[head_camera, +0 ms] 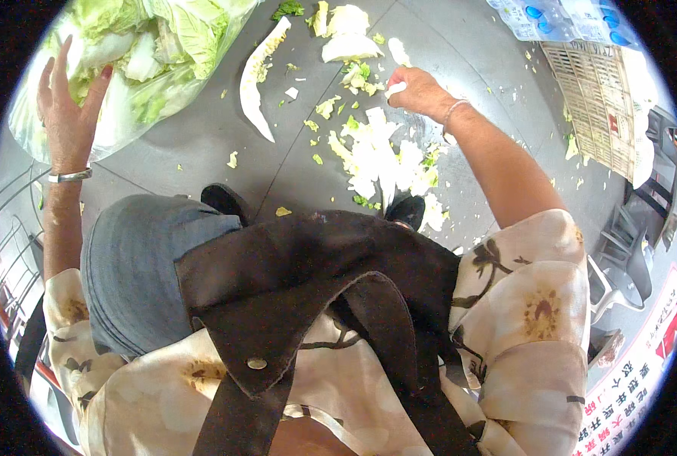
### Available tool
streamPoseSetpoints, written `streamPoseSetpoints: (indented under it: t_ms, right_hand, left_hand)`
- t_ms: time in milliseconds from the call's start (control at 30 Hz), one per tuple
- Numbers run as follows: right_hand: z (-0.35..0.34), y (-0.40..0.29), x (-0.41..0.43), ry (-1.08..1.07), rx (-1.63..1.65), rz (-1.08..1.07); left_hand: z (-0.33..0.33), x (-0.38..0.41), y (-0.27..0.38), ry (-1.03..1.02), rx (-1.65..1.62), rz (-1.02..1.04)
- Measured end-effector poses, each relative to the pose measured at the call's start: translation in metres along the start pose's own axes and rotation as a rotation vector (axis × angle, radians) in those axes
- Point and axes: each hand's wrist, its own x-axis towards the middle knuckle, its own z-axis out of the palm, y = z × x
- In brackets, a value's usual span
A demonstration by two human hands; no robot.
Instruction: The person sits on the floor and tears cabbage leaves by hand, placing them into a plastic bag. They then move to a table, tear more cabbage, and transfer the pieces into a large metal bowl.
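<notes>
On the left, my left hand (70, 108) is spread with its fingers apart. It is at the near side of a clear plastic bag (150, 117) filled with napa cabbage pieces (139, 48). My right hand (417, 91) is closed on a small white object (396, 89) above the floor. Too little of that object shows to tell whether it is cabbage stem or a handle. Below that hand lies a heap of pale cabbage trimmings (378, 154). Farther up are cut cabbage chunks (351, 34), and a long curved white cabbage piece (258, 80) lies between them and the bag.
Grey floor tiles (201, 151) carry scattered leaf scraps. At right stands a cream plastic crate (598, 102), with shrink-wrapped bottles (572, 20) at its far end. A wire rack (16, 251) is at far left. Dark shoes (405, 211) show beside the trimmings.
</notes>
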Motion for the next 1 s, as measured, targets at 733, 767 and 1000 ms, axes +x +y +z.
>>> streamPoseSetpoints:
  t_ms: [733, 767, 1000]
  right_hand:
    - [-0.038, -0.109, -0.005, -0.318, 0.249, 0.036]
    - [-0.043, -0.138, -0.006, -0.332, 0.370, -0.033]
    - [-0.067, -0.302, 0.006, 0.098, 0.454, -0.785]
  left_hand:
    - [-0.005, -0.074, -0.009, -0.050, 0.011, -0.305]
    - [-0.008, -0.082, -0.014, -0.042, 0.062, -0.382]
    - [-0.024, -0.067, -0.029, 0.066, 0.060, -0.509]
